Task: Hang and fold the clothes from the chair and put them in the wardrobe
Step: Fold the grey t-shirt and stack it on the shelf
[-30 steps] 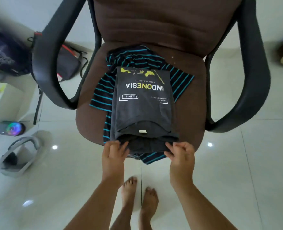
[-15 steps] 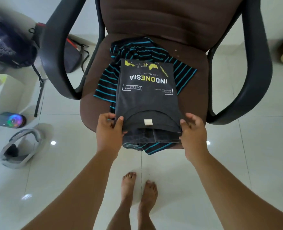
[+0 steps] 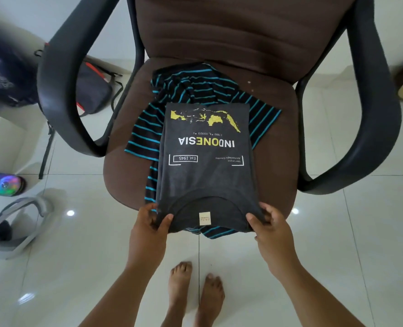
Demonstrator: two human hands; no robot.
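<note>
A dark grey T-shirt [image 3: 207, 175] with an "INDONESIA" print lies folded lengthwise on the brown seat of an office chair [image 3: 273, 147], collar end toward me. My left hand [image 3: 149, 223] pinches its near left corner and my right hand [image 3: 270, 223] pinches its near right corner, lifting that end off the seat edge. Under it lies a crumpled black shirt with blue stripes [image 3: 191, 90], partly hidden by the grey one.
The chair's black armrests [image 3: 61, 74] curve out on both sides. On the white tiled floor at left are a grey headset-like item [image 3: 13, 230], a small glowing speaker [image 3: 5, 184] and bags [image 3: 94, 90]. My bare feet [image 3: 195, 293] stand close to the chair.
My hands went from the hem under the collar to the shirt's near corners and gripped them. The near end has come up and toward me, past the seat edge.
</note>
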